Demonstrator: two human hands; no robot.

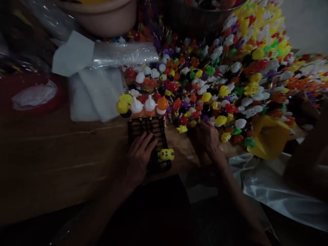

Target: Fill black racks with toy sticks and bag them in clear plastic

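My left hand (139, 155) lies with fingers stretched out over a black slotted tray (162, 136) on the wooden table. Along the tray's far end stand several toy-topped sticks: a yellow toy head (124, 104), two white ones (150, 103) and an orange one (162, 103). A yellow-green animal head (166, 154) lies at the tray's near right side, by my left fingers. My right hand (208, 136) is at the near edge of a heap of colourful toy heads (205, 97), its fingers curled together. Whatever is between those fingers is hidden in the dark.
Clear plastic bags (94, 94) and a plastic roll (125, 54) lie at the left. Behind stand a pink basin (110, 18) and a metal bowl (205, 15). A yellow sheet-like piece (269, 136) is at right, near another person's arm (307, 153).
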